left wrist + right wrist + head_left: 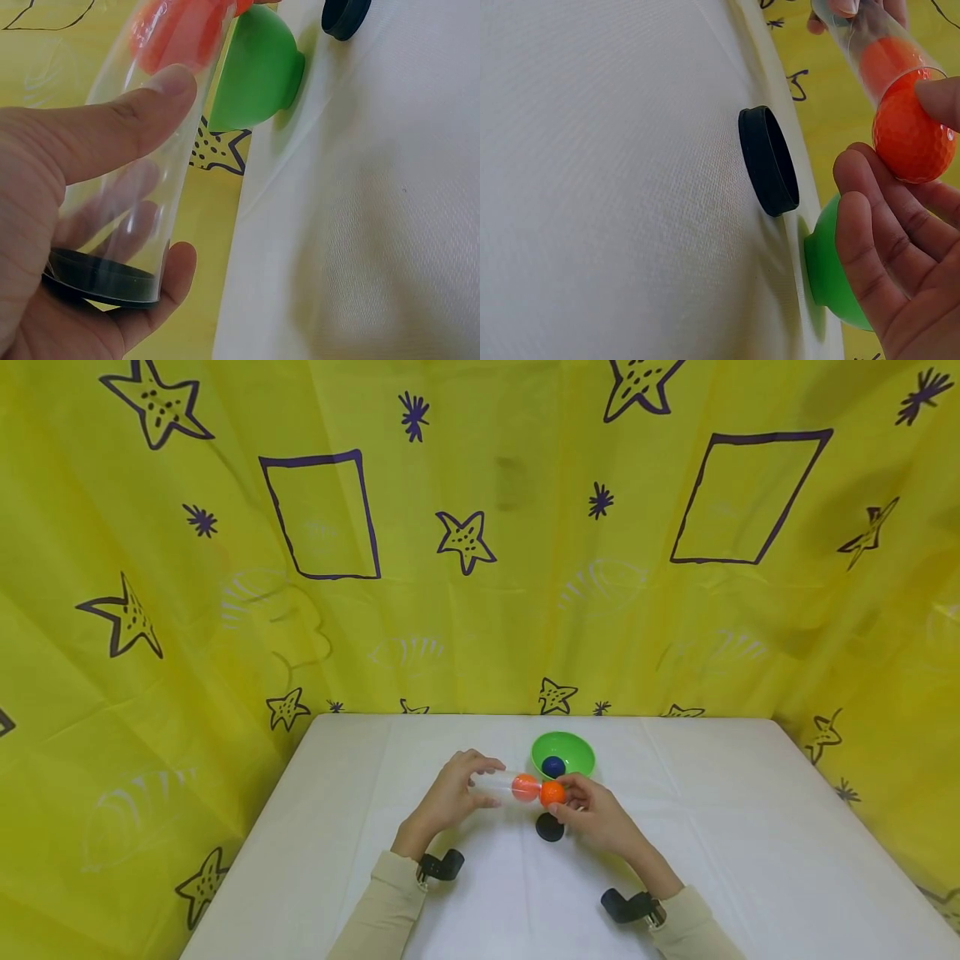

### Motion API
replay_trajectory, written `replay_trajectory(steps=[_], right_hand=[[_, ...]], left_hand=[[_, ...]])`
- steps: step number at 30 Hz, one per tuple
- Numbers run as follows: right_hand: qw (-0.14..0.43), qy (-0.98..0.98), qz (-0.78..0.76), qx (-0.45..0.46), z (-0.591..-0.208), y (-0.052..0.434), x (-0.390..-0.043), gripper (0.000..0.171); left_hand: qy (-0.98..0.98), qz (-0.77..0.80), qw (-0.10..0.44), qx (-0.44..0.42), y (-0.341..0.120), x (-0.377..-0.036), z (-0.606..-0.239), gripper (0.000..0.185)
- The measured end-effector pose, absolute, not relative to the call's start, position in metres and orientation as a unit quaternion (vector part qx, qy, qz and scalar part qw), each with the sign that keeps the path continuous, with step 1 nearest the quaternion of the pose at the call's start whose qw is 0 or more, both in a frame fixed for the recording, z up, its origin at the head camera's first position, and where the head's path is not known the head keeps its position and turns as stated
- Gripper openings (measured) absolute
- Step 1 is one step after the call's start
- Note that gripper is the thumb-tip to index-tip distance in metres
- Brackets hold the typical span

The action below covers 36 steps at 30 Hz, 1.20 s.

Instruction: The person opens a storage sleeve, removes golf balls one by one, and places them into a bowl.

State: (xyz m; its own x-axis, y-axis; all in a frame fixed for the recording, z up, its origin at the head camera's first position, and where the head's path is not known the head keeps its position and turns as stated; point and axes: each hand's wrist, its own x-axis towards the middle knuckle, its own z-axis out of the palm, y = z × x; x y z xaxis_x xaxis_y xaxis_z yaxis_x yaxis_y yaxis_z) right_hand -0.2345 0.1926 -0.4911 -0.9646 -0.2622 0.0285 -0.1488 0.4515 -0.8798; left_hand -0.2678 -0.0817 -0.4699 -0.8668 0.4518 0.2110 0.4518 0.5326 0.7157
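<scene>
My left hand [457,789] grips a clear plastic tube [501,785] lying sideways above the white table [750,835], its black bottom cap [101,277] against my palm. One orange ball [525,787] sits inside the tube near its open end. My right hand [592,814] pinches a second orange ball [552,792] right at the tube's mouth [922,79]. A loose black cap [550,827] lies on the table just below the hands. Behind them a green bowl [573,747] holds a dark blue ball [553,766].
A yellow curtain [480,543] with purple stars and squares hangs behind and beside the table. Black wrist-camera mounts [442,865] sit on both cream sleeves. The table's left and right edges fall off to yellow cloth.
</scene>
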Motion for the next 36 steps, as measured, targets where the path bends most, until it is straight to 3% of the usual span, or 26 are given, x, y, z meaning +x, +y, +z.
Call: replay_trajectory(steps=[36], right_hand=[[-0.016,0.866,-0.493,-0.082,-0.473,0.213,-0.241,0.041]], left_hand=[[-0.875,-0.412,0.003,-0.253,-0.083,-0.268,-0.471,0.048]])
